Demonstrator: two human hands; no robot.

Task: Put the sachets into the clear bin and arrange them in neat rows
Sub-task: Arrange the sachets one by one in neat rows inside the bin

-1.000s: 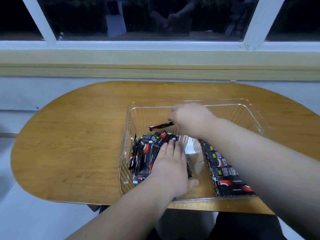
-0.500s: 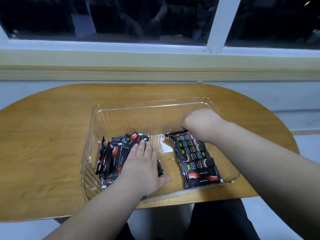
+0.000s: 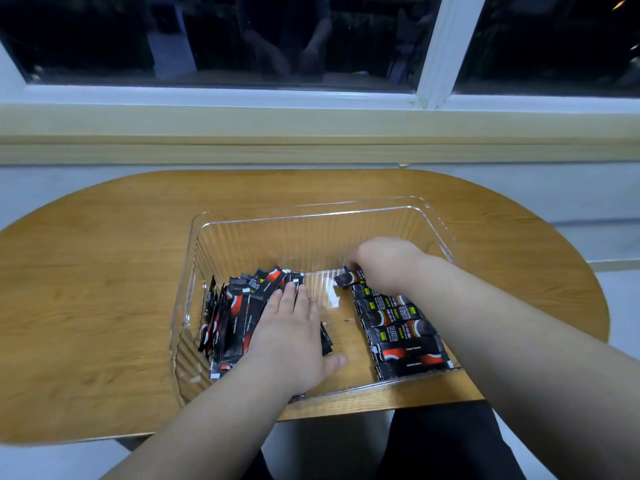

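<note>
In the clear bin [image 3: 311, 209] the flat left hand [image 3: 291, 337] steadies the leaning sachets [image 3: 239, 313] while the blurred right hand [image 3: 384, 261] seems to pinch one sachet [image 3: 348, 279] onto the row [image 3: 398, 327].

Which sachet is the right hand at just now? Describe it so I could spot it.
On the wooden table stands a clear bin; a flat row of black sachets lies along its right side. The farthest sachet, just under the right hand, is the one: it alone juts left past the row's edge.
</note>
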